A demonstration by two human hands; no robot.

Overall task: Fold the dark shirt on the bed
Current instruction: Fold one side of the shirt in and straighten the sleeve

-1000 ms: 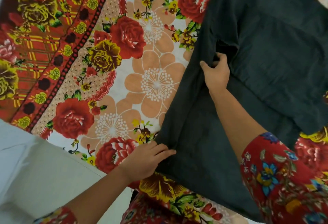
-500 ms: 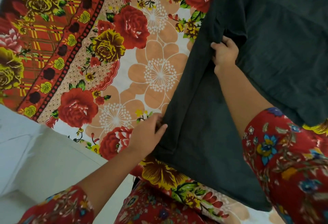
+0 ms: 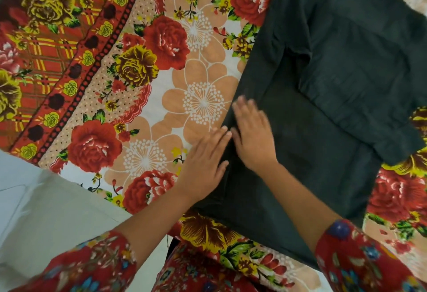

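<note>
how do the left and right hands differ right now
The left hand lies across the left edge of the shirt, partly over the sheet; the right hand lies wholly on the shirt. The right hand sits farther from the person than the left hand. The right hand's fingers look blurred; the left hand's are sharper. Both are flat, fingers straight, side by side.

No words or numbers to read anywhere in this view. The dark shirt (image 3: 335, 83) shows plain cloth with no legible tag, brand or print, and the bedsheet (image 3: 161, 111) carries only roses, big pale blossoms and a checked border, with no lettering.
</note>
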